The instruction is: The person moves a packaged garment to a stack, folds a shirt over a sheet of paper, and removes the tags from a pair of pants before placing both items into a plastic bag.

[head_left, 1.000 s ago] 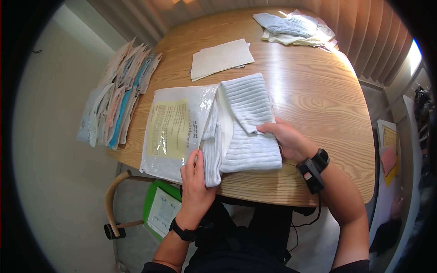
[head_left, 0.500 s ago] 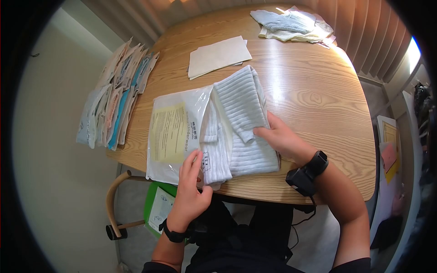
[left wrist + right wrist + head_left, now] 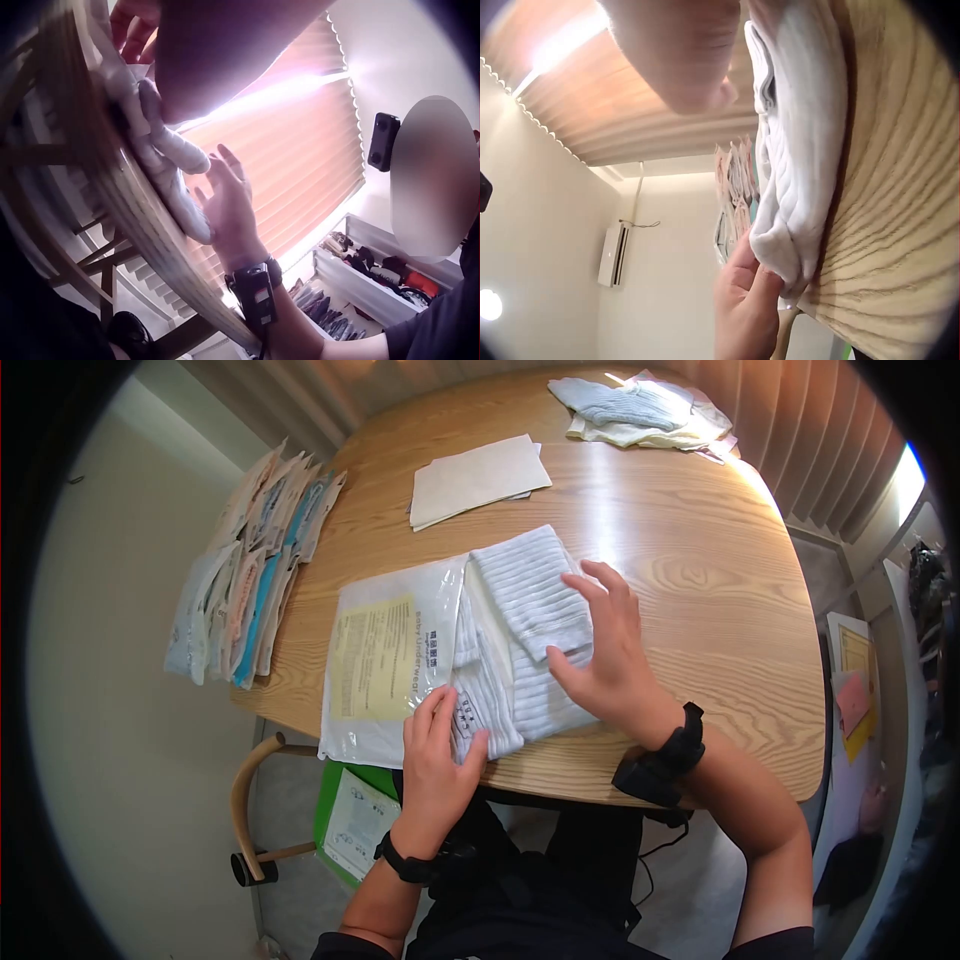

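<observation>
A folded light-grey ribbed garment [image 3: 530,585] lies partly inside a clear plastic bag [image 3: 335,732] with printed lettering and a pale yellow panel. My left hand [image 3: 440,760] is at the near end of the bag's opening, pinching the garment's near corner; its fingers lie over the bag edge and the thumb rests on the cloth beside a small printed mark. In the right wrist view the thumb and fingers of that left hand [image 3: 746,319] take the garment's end between them. Over the garment's right side, my right hand [image 3: 615,660] is spread, fingers bent slightly and holding nothing.
Filled packets [image 3: 250,580] stand stacked at the table's left edge. Cream sheets [image 3: 480,480] lie beyond the bag. More folded clothes [image 3: 640,412] are at the far right corner. A chair [image 3: 245,790] with a green item [image 3: 335,800] stands at the near left.
The right hand has let go of the garment's folded flap, which has dropped flat, and has opened above it. The left hand has shifted slightly right, its thumb now on the cloth.
</observation>
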Action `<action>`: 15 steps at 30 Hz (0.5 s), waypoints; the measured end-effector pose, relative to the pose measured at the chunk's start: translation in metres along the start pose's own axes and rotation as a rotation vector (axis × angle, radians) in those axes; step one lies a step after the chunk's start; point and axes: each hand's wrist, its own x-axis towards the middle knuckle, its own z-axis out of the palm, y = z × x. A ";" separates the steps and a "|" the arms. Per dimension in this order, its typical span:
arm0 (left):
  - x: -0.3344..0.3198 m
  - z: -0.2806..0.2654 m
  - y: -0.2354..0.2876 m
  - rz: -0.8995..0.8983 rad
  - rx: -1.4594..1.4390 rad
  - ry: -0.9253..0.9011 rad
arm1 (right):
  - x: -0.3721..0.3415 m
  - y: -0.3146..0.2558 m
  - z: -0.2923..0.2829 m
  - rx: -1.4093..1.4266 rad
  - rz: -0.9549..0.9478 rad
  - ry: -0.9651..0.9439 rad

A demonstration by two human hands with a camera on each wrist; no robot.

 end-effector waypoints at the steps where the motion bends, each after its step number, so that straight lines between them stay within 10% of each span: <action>1: -0.001 0.001 -0.002 0.015 0.005 0.003 | 0.002 -0.005 -0.003 -0.007 -0.084 0.029; 8: -0.004 0.001 -0.004 0.009 -0.034 0.028 | -0.020 -0.018 0.008 0.299 -0.379 -0.656; 15: -0.003 -0.005 0.006 -0.007 -0.053 -0.024 | -0.030 -0.021 0.016 0.092 -0.458 -0.640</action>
